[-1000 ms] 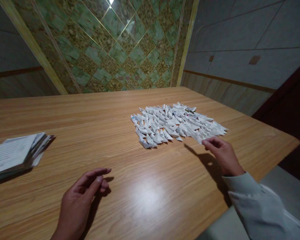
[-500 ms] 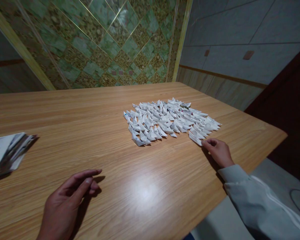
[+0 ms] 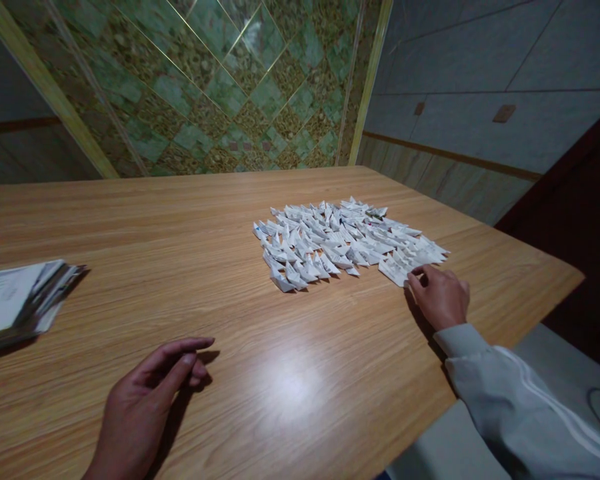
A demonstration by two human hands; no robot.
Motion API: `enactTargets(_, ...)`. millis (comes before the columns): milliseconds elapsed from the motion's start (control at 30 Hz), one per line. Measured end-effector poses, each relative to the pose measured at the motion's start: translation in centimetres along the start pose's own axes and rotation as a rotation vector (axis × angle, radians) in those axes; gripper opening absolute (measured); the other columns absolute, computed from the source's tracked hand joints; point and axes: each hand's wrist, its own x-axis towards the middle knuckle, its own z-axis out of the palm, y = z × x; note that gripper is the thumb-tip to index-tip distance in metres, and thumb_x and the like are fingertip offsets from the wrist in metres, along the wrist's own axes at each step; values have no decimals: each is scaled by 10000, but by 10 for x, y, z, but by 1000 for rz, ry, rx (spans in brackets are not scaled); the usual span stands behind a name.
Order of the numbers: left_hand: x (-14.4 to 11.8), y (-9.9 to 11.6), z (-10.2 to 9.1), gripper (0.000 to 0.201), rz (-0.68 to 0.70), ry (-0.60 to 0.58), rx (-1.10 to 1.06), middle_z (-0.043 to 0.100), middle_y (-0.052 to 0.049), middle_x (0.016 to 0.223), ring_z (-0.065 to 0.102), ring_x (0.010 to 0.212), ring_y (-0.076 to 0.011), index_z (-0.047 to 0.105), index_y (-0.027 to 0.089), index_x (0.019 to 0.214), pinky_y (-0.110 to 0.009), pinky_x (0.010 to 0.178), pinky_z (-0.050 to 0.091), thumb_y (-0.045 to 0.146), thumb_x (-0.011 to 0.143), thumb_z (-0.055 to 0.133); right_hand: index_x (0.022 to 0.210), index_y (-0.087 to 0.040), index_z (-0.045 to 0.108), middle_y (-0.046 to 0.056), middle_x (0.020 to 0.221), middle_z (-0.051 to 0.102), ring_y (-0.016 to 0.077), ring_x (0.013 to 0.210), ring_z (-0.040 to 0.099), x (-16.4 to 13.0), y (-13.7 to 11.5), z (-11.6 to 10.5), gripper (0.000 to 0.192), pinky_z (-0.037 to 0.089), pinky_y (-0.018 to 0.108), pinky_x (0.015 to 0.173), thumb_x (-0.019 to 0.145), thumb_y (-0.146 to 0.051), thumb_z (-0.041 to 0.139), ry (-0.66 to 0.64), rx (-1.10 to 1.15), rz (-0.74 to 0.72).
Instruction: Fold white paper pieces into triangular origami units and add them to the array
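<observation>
A spread of several small folded white paper boats [image 3: 340,240] lies in rows on the wooden table [image 3: 190,227], right of centre. My right hand [image 3: 440,295] rests at the near right corner of the spread, fingertips on a paper boat [image 3: 397,270] at its edge. Whether the fingers pinch that boat or only press it is unclear. My left hand [image 3: 145,407] lies on the table near the front edge, fingers loosely apart, holding nothing.
A stack of printed paper sheets [image 3: 17,303] sits at the left edge of the table. The table's right edge [image 3: 555,300] drops off just past my right hand. A patterned green tiled wall [image 3: 220,87] stands behind the table.
My right hand lowered onto the table and slid forward to the corner of the boat spread, its fingertips now on an edge boat. My left hand stayed in place.
</observation>
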Motion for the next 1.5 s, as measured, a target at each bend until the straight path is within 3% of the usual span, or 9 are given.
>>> enactTargets(67,-1,4,2,417,15,4,8,693,-40,644,634,599,-186,792,227,880,-248,559,530,571,643,798,982,-177,739,129,920,739,299,925,617,11,-12,-1,301,387,372,782,899,-342,501,35,61,-144)
enactTargets(167,-2,9,4,406,19,6,2,685,-40,631,626,589,-186,797,217,868,-254,558,529,552,638,801,1056,-186,729,104,1028,748,265,964,621,36,-42,5,290,393,347,820,935,-311,497,-32,154,-282)
enactTargets(333,-1,7,3,417,12,9,-14,687,-42,638,633,592,-192,794,198,882,-269,558,531,537,639,798,1107,-207,731,84,1042,759,263,996,625,66,-90,24,263,362,338,798,926,-308,570,-139,140,-349)
enactTargets(467,-1,6,2,401,28,4,-13,685,-39,629,634,586,-194,794,200,874,-275,556,530,528,644,791,999,-217,760,81,1042,766,261,1017,618,68,-104,30,214,336,338,796,928,-317,584,-199,98,-367)
enactTargets(700,0,2,2,393,20,-15,-48,696,-40,643,638,595,-179,787,193,892,-247,560,521,508,658,802,1042,-211,754,97,1054,768,264,1039,623,66,-113,25,240,325,346,806,942,-336,575,-229,46,-348)
enactTargets(1067,1,-1,1,379,27,-26,-55,696,-31,662,639,608,-163,782,197,924,-228,572,523,502,698,793,936,-214,771,81,1022,777,235,987,650,61,-122,23,232,341,322,785,939,-322,565,-246,33,-330)
enactTargets(1200,0,-1,1,365,34,-32,-58,697,-32,666,631,607,-156,782,197,923,-222,574,517,494,710,789,1033,-223,749,87,1032,768,250,991,649,52,-108,12,244,344,328,763,947,-328,546,-209,19,-282)
enactTargets(1367,0,-2,2,351,45,-48,-65,684,-33,641,630,603,-162,777,180,929,-231,567,511,472,734,777,800,-233,764,65,846,769,261,870,659,27,-83,3,271,312,323,690,868,-468,649,-268,-21,-263)
enactTargets(1500,0,-3,2,340,40,-51,-91,684,-30,641,638,607,-165,770,178,934,-239,573,514,455,736,777,787,-229,764,73,832,767,271,890,644,17,-78,10,256,303,326,710,843,-463,675,-271,-46,-250)
